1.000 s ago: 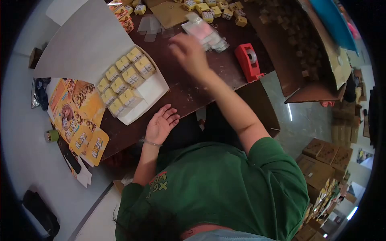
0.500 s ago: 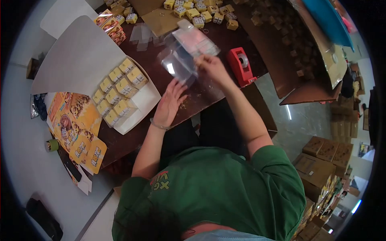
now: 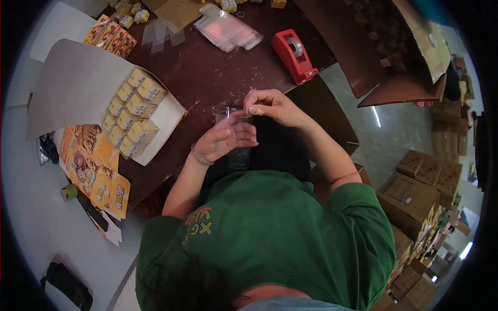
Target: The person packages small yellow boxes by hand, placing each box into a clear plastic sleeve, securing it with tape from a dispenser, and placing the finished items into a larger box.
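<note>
Over my lap, at the near table edge, a clear plastic sleeve (image 3: pixel 240 157) hangs between my hands. The fingertips of my right hand (image 3: pixel 272 107) are pinched together at its upper edge. My left hand (image 3: pixel 224 141) is palm up with thumb and fingers apart, overlapping the sleeve, its index fingertip close to the right fingers. Farther back on the table lies a stack of clear plastic sleeves (image 3: pixel 228 30). To the left, a white tray (image 3: pixel 165 116) holds several small yellow boxes (image 3: pixel 137 104) in clear covers.
A red tape dispenser (image 3: pixel 293 57) stands at the table's right side. Beyond it is a large open carton (image 3: pixel 358 67) with small boxes inside. Clear plastic sheets (image 3: pixel 162 35) and orange patterned boxes (image 3: pixel 110 36) lie back left. Printed orange cardboard (image 3: pixel 93 166) is at the left edge.
Both hands have come back from the stack toward my body, bringing a clear plastic sleeve over my lap. The view has shifted, and the stack stays on the table.
</note>
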